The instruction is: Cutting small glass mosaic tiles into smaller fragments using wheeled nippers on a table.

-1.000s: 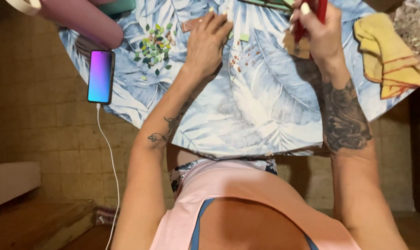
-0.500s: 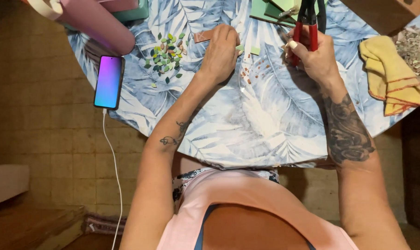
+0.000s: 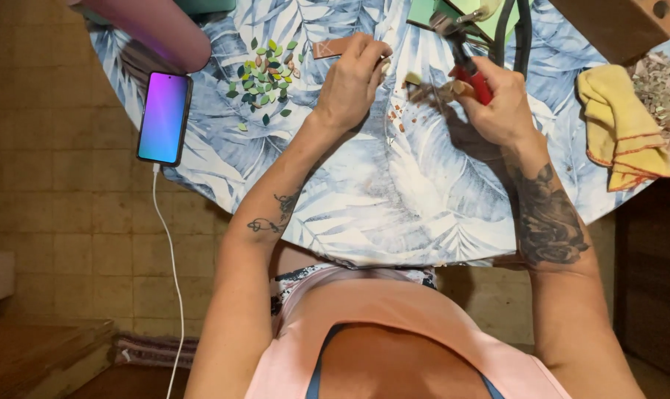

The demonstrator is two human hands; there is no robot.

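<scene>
My right hand [image 3: 497, 100] grips red-handled nippers [image 3: 464, 63], whose metal jaws point up and left over the round table with its blue leaf-print cloth [image 3: 394, 199]. My left hand [image 3: 349, 81] pinches a small pale tile piece [image 3: 385, 66] between thumb and fingertips, just left of the nippers. A brown rectangular tile strip [image 3: 329, 49] lies by the left fingers. Small brown chips [image 3: 403, 118] are scattered between the hands. A cluster of green and brown leaf-shaped pieces [image 3: 264, 74] lies to the left.
A phone [image 3: 164, 117] with a lit purple screen lies at the table's left edge, its white cable [image 3: 174, 281] hanging to the floor. A yellow cloth [image 3: 621, 125] and a pile of tile scraps [image 3: 664, 89] are at the right. A pink roll [image 3: 157, 29] lies at the upper left.
The view has shifted, so the table sits lower in frame. The nippers have tilted from upright to pointing left, and my left hand now pinches a small piece.
</scene>
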